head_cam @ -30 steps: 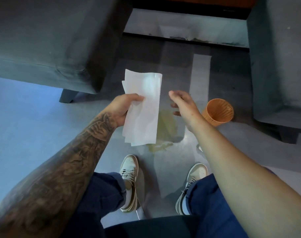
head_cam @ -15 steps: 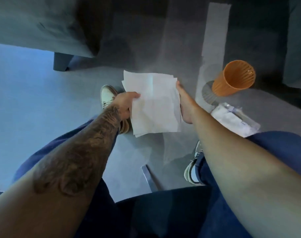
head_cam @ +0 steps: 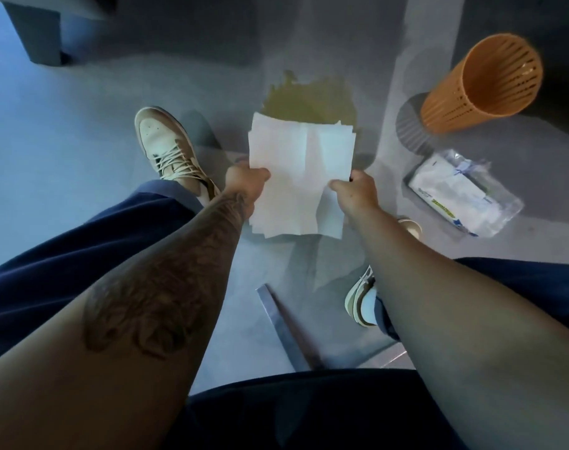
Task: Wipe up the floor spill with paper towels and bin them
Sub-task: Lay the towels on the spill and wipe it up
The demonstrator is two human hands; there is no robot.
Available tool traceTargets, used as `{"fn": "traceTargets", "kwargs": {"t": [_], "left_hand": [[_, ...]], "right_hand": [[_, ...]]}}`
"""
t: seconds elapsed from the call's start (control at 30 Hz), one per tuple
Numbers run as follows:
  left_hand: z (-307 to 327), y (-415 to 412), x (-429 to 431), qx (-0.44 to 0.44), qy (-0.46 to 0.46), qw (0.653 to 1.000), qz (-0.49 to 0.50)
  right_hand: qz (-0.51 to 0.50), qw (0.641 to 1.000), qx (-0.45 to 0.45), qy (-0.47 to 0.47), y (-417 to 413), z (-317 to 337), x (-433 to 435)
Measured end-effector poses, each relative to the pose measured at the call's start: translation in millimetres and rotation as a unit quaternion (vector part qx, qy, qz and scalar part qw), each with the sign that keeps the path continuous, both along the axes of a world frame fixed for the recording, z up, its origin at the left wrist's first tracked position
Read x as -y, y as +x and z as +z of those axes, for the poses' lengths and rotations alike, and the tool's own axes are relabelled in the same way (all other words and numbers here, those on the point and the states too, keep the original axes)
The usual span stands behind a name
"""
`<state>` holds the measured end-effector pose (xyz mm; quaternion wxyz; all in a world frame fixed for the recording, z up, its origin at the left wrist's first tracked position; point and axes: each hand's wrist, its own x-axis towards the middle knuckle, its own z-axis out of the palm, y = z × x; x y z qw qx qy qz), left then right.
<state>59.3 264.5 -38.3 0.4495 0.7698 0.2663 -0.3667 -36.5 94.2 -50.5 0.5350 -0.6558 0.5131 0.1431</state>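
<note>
Hands hold a stack of white paper towels (head_cam: 301,177) flat between them, above the grey floor (head_cam: 65,131). Left hand (head_cam: 245,183) pinches the stack's left edge in a tight grip; right hand (head_cam: 354,193) pinches the right edge likewise. Just beyond the towels' far edge lies a yellowish spill (head_cam: 309,100). To the right stands an orange slatted bin (head_cam: 481,86), with a plastic towel packet (head_cam: 461,196) near it.

both bare forearms reach forward and down, the left one tattooed. the left hand (head_cam: 246,180) and right hand (head_cam: 354,190) each pinch something between thumb and fingers (apparently just the edges), knuckles facing up.
</note>
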Motion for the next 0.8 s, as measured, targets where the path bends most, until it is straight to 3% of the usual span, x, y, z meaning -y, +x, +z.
{"fn": "traceTargets", "kwargs": {"t": [0.13,0.23,0.4,0.7,0.8], "left_hand": [[-22.0,30.1,14.5,0.102,0.045,0.994,-0.004],[-35.4,52.9,26.4,0.131,0.055,0.99,-0.013],[-55.6,89.5,40.3,0.135,0.087,0.983,-0.085],[-102.3,111.6,52.1,0.118,0.098,0.984,-0.086],[-110.0,107.7,54.2,0.134,0.161,0.971,-0.113]], "right_hand": [[0.007,0.999,0.026,-0.026,30.8,-15.4,17.0],[0.008,0.998,0.042,-0.049,56.1,-27.9,31.2],[0.032,0.996,0.025,-0.08,87.2,-53.6,53.8],[0.076,0.99,0.002,-0.117,107.8,-98.5,73.4],[0.075,0.99,-0.002,-0.118,105.0,-108.8,71.6]]}}
